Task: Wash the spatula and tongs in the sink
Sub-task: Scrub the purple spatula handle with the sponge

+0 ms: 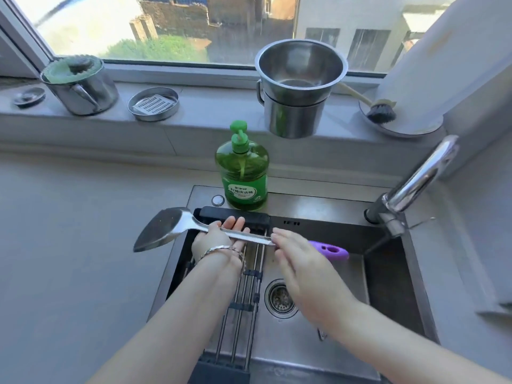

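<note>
While the spatula (pixel 177 225) rests on your flat left hand (pixel 219 239), right hand (pixel 296 253) uncurled beside it, it looks stiff and slick: grip the purple handle (pixel 332 249)

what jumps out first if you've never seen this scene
A long steel spatula with a purple grip lies across the left hand over the sink, the right hand touching its handle. Behind it a bright green soap bottle stands on the sink's back rim.
</note>
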A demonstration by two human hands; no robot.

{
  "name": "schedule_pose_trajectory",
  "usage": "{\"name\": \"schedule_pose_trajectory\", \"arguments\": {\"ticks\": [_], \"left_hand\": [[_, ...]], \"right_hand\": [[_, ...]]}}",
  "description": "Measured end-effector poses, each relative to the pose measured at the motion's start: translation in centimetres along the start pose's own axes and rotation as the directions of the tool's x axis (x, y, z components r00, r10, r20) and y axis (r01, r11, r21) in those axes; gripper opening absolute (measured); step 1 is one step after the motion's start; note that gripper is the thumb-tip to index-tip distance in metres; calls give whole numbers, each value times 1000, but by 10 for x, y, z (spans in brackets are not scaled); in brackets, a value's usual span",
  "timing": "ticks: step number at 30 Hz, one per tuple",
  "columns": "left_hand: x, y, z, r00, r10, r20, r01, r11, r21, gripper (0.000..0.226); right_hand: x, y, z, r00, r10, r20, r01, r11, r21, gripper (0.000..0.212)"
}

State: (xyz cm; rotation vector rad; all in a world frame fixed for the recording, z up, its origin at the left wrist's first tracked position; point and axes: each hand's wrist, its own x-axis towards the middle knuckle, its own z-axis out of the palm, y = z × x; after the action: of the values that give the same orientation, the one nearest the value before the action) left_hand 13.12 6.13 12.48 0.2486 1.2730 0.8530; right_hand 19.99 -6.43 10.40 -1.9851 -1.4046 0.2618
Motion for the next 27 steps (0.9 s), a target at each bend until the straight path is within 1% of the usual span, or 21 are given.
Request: {"name": "schedule_pose_trajectory", "arguments": {"ticks": [1, 2, 3, 5, 7, 8, 9, 10, 11, 12, 13, 14, 15, 16, 17, 18, 20, 21, 23, 25, 27], "left_hand": [[-4, -1, 1, 1000, -27, 5, 27, 999, -18, 13], [-10, -3, 3, 999, -50, 11, 50, 998, -29, 13], [-17, -5, 4, 998, -66, 18, 67, 997, -33, 14], [-29, -9, 5, 998, -54, 18, 54, 998, -29, 23], [-38, -12, 4, 999, 29, 33, -29, 1000, -2, 27], [-41, -13, 3, 996, 75, 55, -76, 997, 20, 27], [-45, -13, 1, 990, 109, 84, -113, 993, 38, 28], [-48, -13, 0, 985, 129, 115, -135, 990, 48, 28], [-51, -13, -2, 980, 139, 143, -148, 988, 52, 29], [-53, -13, -3, 975, 147, 166, -157, 986, 48, 29], [-55, -13, -5, 971, 154, 182, -164, 986, 40, 29], [-56, -14, -7, 970, 155, 189, -165, 986, 34, 29], [-57, -14, -8, 971, 152, 185, -160, 987, 30, 29], [-56, -16, -8, 976, 144, 164, -151, 988, 31, 29], [-57, -20, -11, 984, 128, 126, -134, 990, 40, 29], [-58, -26, -13, 991, 99, 88, -104, 993, 53, 28], [-61, -41, -19, 999, 18, 44, -21, 998, 65, 24], [-62, -46, -22, 999, -18, 29, 17, 998, 54, 21], [-56, -46, -25, 997, -71, -18, 71, 997, 10, 22], [-44, -35, -28, 994, -88, -61, 86, 996, -38, 25], [-35, -26, -31, 994, -77, -78, 71, 995, -75, 19]], "right_hand": [[-10, 8, 10, 982, -190, 8, 185, 946, -267, 42], [-14, 14, 14, 963, -268, 17, 252, 880, -402, 42], [-13, 17, 16, 955, -293, -39, 239, 844, -481, 42], [-7, 22, 10, 957, -259, -128, 144, 810, -568, 40], [2, 20, -9, 987, -113, -116, 28, 823, -568, 41], [5, 18, -22, 999, 41, -28, -49, 826, -562, 47], [5, 17, -35, 970, 205, 131, -106, 839, -534, 54], [6, 18, -47, 890, 339, 304, -182, 876, -446, 58], [6, 19, -60, 778, 423, 465, -314, 902, -296, 61], [6, 23, -70, 670, 445, 595, -466, 875, -129, 61], [5, 23, -78, 610, 426, 669, -555, 831, -23, 60], [0, 27, -75, 609, 411, 678, -571, 821, 15, 57], [-7, 29, -71, 686, 409, 601, -494, 869, -28, 53], [-14, 29, -62, 812, 368, 452, -309, 930, -202, 49], [-22, 29, -51, 937, 246, 247, -133, 907, -398, 47], [-29, 25, -38, 988, 124, 97, -62, 873, -484, 49], [-39, 15, -13, 993, -72, -90, 15, 858, -513, 50], [-44, 14, 0, 976, -161, -146, 63, 852, -519, 41], [-56, 16, 17, 945, -280, -166, 139, 809, -572, 20], [-68, 30, 15, 949, -286, -132, 158, 795, -586, 38], [-72, 47, 2, 967, -186, -174, 43, 794, -606, 39]]}}
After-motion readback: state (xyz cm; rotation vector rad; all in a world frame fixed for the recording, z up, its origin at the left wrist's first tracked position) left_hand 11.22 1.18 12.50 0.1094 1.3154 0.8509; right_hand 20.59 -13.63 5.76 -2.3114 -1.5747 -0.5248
